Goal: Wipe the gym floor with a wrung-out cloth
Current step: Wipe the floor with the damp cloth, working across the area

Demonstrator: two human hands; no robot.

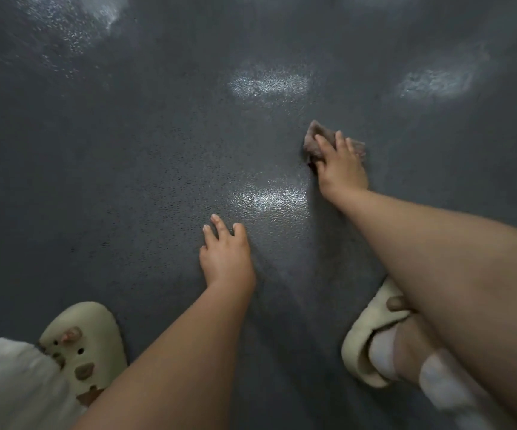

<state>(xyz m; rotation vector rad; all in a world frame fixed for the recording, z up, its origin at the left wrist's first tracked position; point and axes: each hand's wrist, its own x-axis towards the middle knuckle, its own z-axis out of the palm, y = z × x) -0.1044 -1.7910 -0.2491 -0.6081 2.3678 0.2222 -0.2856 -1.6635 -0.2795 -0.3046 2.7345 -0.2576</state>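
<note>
The dark grey textured gym floor (pixel 127 156) fills the view. A small brownish cloth (pixel 316 134) lies bunched on it to the right of centre. My right hand (pixel 341 167) presses down on the cloth with spread fingers, and most of the cloth is hidden under the palm. My left hand (pixel 226 256) rests flat on the bare floor nearer to me, fingers straight and spread, holding nothing.
Bright glossy patches of reflected light (pixel 269 82) show on the floor ahead and between my hands. My feet in pale clogs stand at the lower left (pixel 89 339) and lower right (pixel 372 333). White fabric (pixel 6 383) covers the bottom left corner.
</note>
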